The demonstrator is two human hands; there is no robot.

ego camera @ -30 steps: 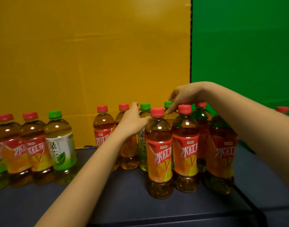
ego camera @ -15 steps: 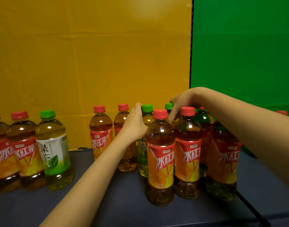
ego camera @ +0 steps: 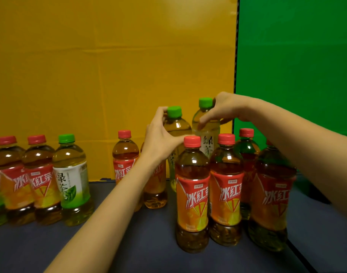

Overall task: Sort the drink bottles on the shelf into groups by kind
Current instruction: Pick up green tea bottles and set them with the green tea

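Two green-capped bottles are held by left hand and right hand fingers; red-capped bottles in front could be toppled if clipped

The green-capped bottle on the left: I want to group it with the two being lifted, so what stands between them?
In the head view, two red-capped bottles and the left forearm lie between that green-capped bottle and the lifted pair.
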